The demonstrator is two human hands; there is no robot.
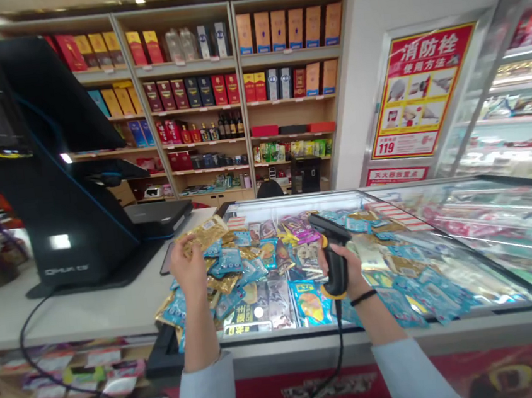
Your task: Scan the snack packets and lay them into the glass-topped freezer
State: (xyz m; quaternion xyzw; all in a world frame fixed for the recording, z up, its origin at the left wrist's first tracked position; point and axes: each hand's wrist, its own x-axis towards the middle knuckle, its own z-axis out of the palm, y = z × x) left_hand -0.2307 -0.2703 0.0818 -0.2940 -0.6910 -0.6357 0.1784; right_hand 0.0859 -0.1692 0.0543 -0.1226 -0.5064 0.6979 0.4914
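Observation:
My left hand (190,267) is closed on a gold snack packet (208,231), holding it by its near edge at the left end of the freezer top. A black and yellow barcode scanner (336,266) is gripped upright by its handle in my right hand (353,271), with its cable hanging down over the front edge. Beneath and between my hands, many blue snack packets (229,261) and more gold ones lie heaped on the glass lid. Through the glass (267,206), larger bags such as a blue one with a yellow picture (311,302) show below.
A black point-of-sale machine (55,183) stands on the white counter (130,308) at left, its cable trailing over the edge. Behind, shelves (186,68) hold boxes and bottles. A red and yellow fire hydrant sign (423,90) hangs on the right wall beside a lit display case (514,116).

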